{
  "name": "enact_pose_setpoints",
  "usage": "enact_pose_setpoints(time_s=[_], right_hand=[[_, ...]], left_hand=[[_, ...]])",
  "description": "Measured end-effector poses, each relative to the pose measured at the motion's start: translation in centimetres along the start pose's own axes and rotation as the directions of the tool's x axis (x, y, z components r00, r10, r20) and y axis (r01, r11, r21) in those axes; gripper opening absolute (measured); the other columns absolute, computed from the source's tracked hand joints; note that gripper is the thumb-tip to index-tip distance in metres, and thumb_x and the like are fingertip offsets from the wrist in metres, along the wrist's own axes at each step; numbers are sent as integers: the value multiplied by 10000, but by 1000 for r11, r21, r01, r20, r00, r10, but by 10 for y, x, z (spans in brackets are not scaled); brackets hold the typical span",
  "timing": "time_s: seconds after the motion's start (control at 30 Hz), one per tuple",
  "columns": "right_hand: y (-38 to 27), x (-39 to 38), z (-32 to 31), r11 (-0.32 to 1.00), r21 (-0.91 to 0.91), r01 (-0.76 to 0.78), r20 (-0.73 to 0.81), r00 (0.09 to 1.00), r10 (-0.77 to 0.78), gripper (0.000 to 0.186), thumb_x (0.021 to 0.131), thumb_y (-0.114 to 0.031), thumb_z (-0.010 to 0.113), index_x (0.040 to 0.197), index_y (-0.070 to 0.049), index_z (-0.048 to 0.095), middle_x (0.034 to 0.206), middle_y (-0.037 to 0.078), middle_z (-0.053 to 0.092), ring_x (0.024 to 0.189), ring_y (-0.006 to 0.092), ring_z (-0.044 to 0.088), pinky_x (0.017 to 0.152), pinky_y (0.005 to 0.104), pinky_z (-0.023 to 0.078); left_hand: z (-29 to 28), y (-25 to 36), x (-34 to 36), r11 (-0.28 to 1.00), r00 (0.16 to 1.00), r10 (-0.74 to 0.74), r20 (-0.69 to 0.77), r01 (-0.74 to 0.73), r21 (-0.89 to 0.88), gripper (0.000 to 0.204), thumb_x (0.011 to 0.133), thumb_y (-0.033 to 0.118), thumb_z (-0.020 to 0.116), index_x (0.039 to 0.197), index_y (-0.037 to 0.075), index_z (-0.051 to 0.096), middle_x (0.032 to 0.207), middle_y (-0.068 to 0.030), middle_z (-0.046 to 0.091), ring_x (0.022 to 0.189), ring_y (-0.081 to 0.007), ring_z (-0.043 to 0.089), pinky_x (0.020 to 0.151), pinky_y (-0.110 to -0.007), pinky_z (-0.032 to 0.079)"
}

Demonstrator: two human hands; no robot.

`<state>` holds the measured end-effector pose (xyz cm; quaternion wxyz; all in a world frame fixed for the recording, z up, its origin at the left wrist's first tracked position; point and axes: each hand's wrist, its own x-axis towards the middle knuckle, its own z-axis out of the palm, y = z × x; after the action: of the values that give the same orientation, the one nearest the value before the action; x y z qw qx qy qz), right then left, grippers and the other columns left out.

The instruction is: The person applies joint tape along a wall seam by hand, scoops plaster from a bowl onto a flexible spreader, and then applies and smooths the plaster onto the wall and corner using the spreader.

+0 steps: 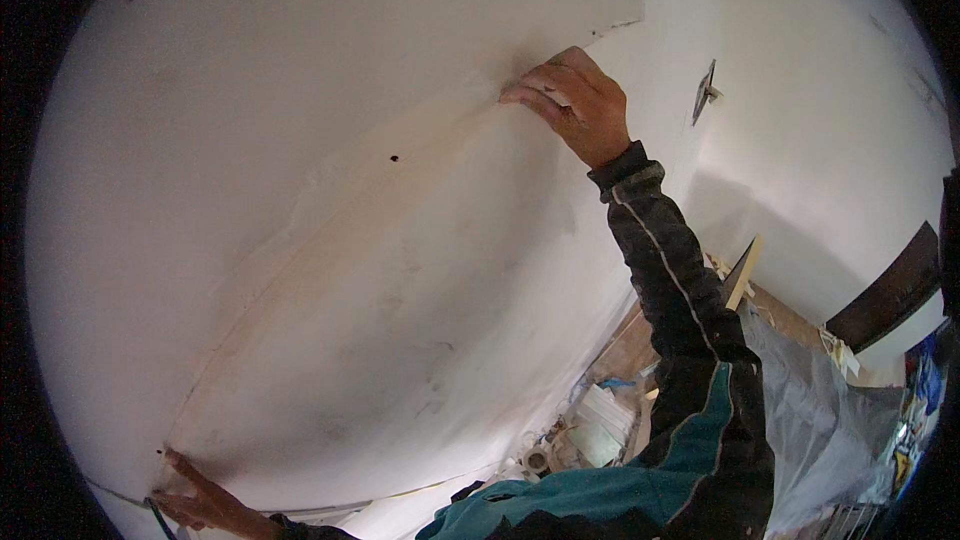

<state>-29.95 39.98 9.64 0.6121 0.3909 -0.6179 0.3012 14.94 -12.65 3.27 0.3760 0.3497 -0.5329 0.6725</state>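
Observation:
My right hand [577,100] reaches up to the pale wall [300,90], its fingertips pinched together against the surface. What they grip, if anything, is too small to make out. Down at the lower left, my left hand [205,502] has its index finger stretched out to the wall beside a small dark spot. Its lower fingers are apart from that finger, near a thin dark green strip [158,517]; whether they touch it is unclear. A faint tan line [270,280] crosses the wall between both hands. I cannot tell whether it is a string or a seam.
Small dark holes [394,158] mark the wall. A metal fitting [705,92] sticks out from the right-hand wall. Below my right arm lie a paper-like roll [537,459] and white pieces [606,418]. Clear plastic sheeting [805,410], a wooden strip [743,270] and a dark curved panel [885,290] stand at right.

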Motion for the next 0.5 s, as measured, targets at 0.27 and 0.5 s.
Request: enact_pose_setpoints(time_s=[0.27, 0.5], right_hand=[[7, -3, -4, 963, -136, 233, 68, 972, -226, 188, 798, -179, 823, 954, -164, 719, 896, 11, 677, 685, 183, 667, 577, 291, 561], [8, -15, -4, 916, -218, 336, 188, 936, -299, 354, 791, -147, 829, 1123, -229, 737, 1040, -22, 678, 750, 153, 641, 702, 315, 539]], left_hand=[[-31, 31, 16, 365, 676, -633, 378, 691, -624, 984, 868, 715, 633, 1509, 42, 309, 1476, -209, 415, 1289, -369, 475, 1043, -557, 432], [-66, 21, 40, 234, 605, -477, 638, 787, -571, 843, 893, 633, 671, 1436, 53, 391, 1429, -229, 449, 1320, -339, 449, 985, -552, 483]])
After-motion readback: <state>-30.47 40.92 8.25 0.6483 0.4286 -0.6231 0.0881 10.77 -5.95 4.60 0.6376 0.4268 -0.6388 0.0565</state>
